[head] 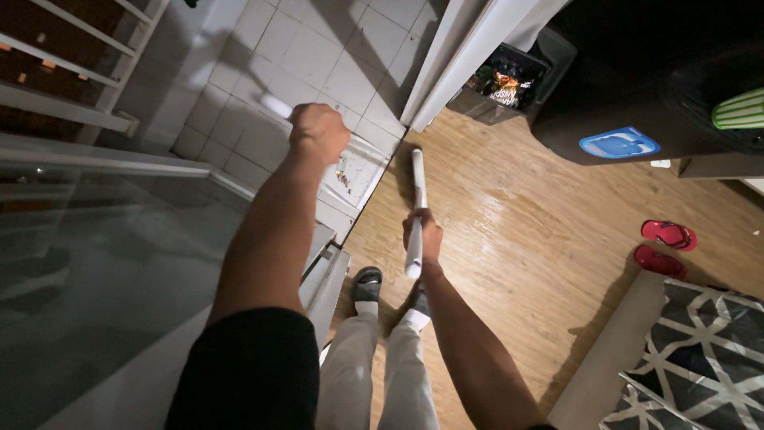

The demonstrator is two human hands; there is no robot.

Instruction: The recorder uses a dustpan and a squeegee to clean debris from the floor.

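So I'm looking down at my two hands here. My left hand (317, 132) is balled into a tight fist, and there's a pale blurry rod (278, 106) sticking out past the knuckles, so I'm gripping something slim, though I can't tell what it is. My right hand (422, 237) is wrapping around a smooth white cylindrical pole (417, 209), fingers curled shut on the lower part, with the pole running up and away from me over the glossy honey-coloured wood plank floor (517, 239).

Just below the left fist, a white flat dustpan-like tray (350, 171) is sitting at the doorway, with a few scraps of litter on it, on the matte white square floor tiles (318, 48). The pole's far tip is ending just beside that tray.

Further out, a dark bin full of wrappers (509, 80) is standing by the white door frame, a pair of red rubber flip-flops (667, 245) is lying to the right, and a black-and-white geometric rug (700, 350) is filling the corner.
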